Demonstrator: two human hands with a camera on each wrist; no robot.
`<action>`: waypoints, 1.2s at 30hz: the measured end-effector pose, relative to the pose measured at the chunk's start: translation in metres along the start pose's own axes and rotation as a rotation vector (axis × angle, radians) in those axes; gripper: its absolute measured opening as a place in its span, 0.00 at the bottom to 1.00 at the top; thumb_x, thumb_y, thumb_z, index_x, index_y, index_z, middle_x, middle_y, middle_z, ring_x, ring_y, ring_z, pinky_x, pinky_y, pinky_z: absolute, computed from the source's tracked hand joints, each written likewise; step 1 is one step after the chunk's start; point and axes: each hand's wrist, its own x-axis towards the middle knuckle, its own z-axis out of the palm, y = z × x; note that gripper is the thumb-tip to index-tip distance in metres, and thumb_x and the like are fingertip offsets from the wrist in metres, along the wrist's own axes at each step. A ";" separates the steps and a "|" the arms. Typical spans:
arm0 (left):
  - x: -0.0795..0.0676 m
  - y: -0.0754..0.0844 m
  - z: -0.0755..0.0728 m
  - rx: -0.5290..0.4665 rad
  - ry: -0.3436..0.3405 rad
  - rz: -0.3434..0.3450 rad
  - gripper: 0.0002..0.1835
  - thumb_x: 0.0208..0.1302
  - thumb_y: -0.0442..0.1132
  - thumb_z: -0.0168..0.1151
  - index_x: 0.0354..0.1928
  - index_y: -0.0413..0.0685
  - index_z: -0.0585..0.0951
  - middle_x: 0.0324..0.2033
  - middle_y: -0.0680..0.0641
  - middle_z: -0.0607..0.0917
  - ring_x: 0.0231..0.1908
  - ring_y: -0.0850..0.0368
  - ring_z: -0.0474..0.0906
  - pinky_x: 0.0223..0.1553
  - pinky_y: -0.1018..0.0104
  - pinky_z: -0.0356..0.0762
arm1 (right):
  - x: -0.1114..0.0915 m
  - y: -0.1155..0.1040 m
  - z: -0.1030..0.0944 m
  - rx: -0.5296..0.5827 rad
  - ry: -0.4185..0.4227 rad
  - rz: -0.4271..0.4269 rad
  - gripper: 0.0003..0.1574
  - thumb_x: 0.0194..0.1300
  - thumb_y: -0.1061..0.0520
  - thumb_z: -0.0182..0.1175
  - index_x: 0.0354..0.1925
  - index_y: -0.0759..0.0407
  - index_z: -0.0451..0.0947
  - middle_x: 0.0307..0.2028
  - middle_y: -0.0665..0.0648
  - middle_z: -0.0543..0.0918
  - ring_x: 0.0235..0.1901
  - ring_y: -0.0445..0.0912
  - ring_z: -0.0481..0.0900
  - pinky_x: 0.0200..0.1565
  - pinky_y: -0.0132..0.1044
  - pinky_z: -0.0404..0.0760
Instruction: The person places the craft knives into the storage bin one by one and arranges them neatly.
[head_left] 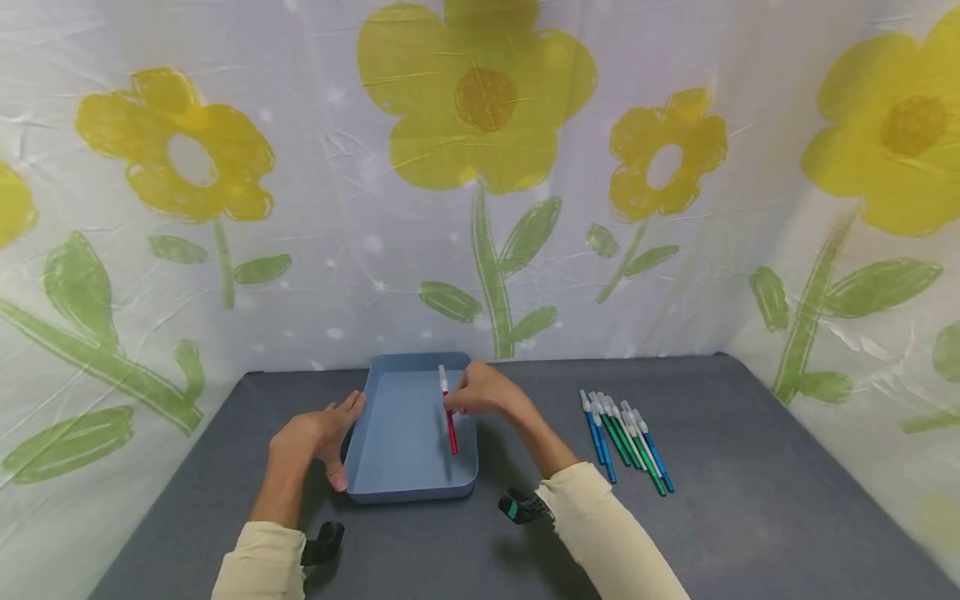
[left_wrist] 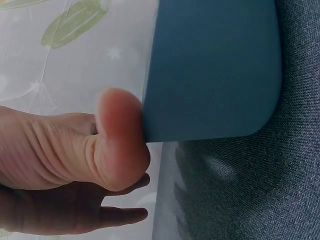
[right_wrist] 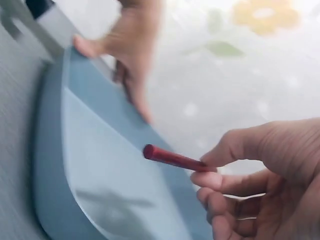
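Note:
My right hand [head_left: 483, 390] pinches a slim red marker [head_left: 452, 429] with a clear-white cap between thumb and fingertips. The marker is over the right half of a shallow blue tray [head_left: 411, 492], its red end toward me and its cap toward the back. In the right wrist view the marker [right_wrist: 175, 158] sticks out past the fingertips, and a shadow falls on the tray floor below. My left hand [head_left: 311, 437] lies along the tray's left side with fingers extended. Its thumb touches the near left corner, as the left wrist view shows of the thumb [left_wrist: 120, 145].
Right of the tray, several blue and green markers [head_left: 626, 437] with whitish caps lie side by side on the dark grey table [head_left: 757, 500]. A pale curtain [head_left: 337, 208] printed with yellow flowers hangs behind and at both sides.

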 end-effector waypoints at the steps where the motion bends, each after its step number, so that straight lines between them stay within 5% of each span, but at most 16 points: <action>1: 0.000 0.000 0.000 -0.001 0.001 -0.001 0.79 0.34 0.40 0.92 0.82 0.35 0.44 0.83 0.31 0.42 0.80 0.23 0.46 0.72 0.24 0.58 | 0.004 -0.005 0.008 0.022 -0.004 0.010 0.20 0.63 0.59 0.64 0.18 0.70 0.83 0.11 0.47 0.73 0.16 0.38 0.64 0.22 0.30 0.64; 5: 0.001 -0.001 0.000 -0.008 0.007 0.000 0.79 0.34 0.40 0.92 0.82 0.34 0.44 0.83 0.30 0.43 0.80 0.23 0.46 0.73 0.25 0.57 | 0.019 -0.021 0.042 0.123 -0.005 0.059 0.17 0.63 0.60 0.65 0.27 0.76 0.86 0.14 0.51 0.76 0.18 0.41 0.71 0.23 0.32 0.72; 12: 0.002 0.000 0.000 -0.004 0.004 -0.017 0.79 0.34 0.41 0.92 0.82 0.36 0.44 0.83 0.32 0.43 0.81 0.25 0.46 0.73 0.26 0.58 | 0.037 -0.035 0.085 0.214 -0.010 0.180 0.20 0.63 0.63 0.67 0.15 0.61 0.76 0.14 0.50 0.74 0.16 0.40 0.69 0.20 0.30 0.70; 20: -0.001 -0.002 0.003 -0.011 0.013 -0.020 0.79 0.33 0.41 0.92 0.82 0.36 0.45 0.83 0.32 0.44 0.80 0.25 0.48 0.73 0.26 0.58 | 0.043 -0.049 0.117 0.240 0.020 0.190 0.21 0.60 0.65 0.68 0.14 0.57 0.73 0.14 0.51 0.75 0.16 0.41 0.72 0.20 0.33 0.77; 28: -0.002 -0.001 0.001 -0.005 0.012 0.015 0.76 0.37 0.40 0.91 0.82 0.34 0.46 0.83 0.30 0.45 0.80 0.24 0.49 0.72 0.25 0.59 | 0.053 -0.055 0.131 0.124 0.041 0.172 0.23 0.57 0.66 0.65 0.10 0.57 0.71 0.09 0.50 0.70 0.11 0.42 0.71 0.16 0.36 0.80; 36: -0.002 -0.003 0.002 -0.004 0.011 0.016 0.77 0.36 0.40 0.91 0.82 0.34 0.46 0.82 0.30 0.45 0.80 0.24 0.49 0.72 0.26 0.60 | 0.112 -0.018 0.166 -0.173 0.027 0.170 0.16 0.58 0.56 0.69 0.15 0.52 0.79 0.15 0.51 0.81 0.10 0.45 0.80 0.16 0.38 0.80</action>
